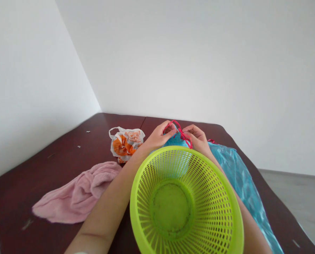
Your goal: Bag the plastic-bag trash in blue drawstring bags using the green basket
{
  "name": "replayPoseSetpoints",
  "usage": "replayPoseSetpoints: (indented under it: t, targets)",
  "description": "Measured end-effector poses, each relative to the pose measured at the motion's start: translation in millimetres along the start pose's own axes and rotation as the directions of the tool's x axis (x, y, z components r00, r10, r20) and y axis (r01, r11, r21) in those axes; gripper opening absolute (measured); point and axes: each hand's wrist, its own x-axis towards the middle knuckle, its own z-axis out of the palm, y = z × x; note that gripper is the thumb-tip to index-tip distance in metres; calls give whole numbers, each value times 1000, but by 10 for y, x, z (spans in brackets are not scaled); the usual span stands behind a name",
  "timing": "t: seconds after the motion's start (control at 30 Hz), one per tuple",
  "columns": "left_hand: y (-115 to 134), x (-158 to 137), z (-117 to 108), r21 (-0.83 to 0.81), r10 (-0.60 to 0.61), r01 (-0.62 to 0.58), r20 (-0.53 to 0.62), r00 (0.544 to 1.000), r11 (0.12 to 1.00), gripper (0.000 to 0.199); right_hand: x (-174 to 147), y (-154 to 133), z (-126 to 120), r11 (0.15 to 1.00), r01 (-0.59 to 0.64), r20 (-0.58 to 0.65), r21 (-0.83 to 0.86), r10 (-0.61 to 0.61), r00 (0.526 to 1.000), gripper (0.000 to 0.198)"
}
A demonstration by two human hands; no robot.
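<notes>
Beyond the green plastic basket point(170, 208), both my hands are closed on a red drawstring point(182, 134). My left hand point(161, 135) pinches it on the left, with the fingers curled around it. On the other side my right hand point(197, 137) grips the string between thumb and fingers. The string belongs to a shiny blue bag point(170, 141), partly hidden behind the basket rim. More blue sheer fabric point(234, 169) with a red cord end lies to the right of my right arm. The basket stands between my forearms and hides part of them.
On the dark red table point(64, 158), a white and orange plastic bag point(127, 141) lies left of my left hand. A crumpled pink towel point(80, 194) is nearer, beside my left forearm. White walls point(173, 63) rise behind and left; the table's edge drops to the floor at right.
</notes>
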Motion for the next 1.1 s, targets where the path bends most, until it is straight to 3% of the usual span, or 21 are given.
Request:
replayPoseSetpoints:
  t: [0.13,0.23,0.43,0.63,0.83,1.1]
  targets:
    - [19,-4,46,-5,48,-47,32,998,999,41,-42,-60,36,1000,-17,50,-15,18,999,50]
    - [35,7,50,46,37,-38,21,999,998,36,-54,-79,48,999,-45,81,3,44,996,53]
    - [50,2,51,46,-2,0,44,999,999,35,-42,-67,11,999,34,102,-39,-30,994,51]
    - [92,-42,80,20,-46,45,52,998,999,29,-53,-39,30,997,-79,158,-12,80,984,53]
    - [64,-33,67,74,1,-2,17,1000,997,21,-38,23,37,991,-122,100,-51,126,987,57]
    - [56,-18,54,125,11,-14,30,999,992,26,2,47,16,997,-56,57,-55,59,997,51]
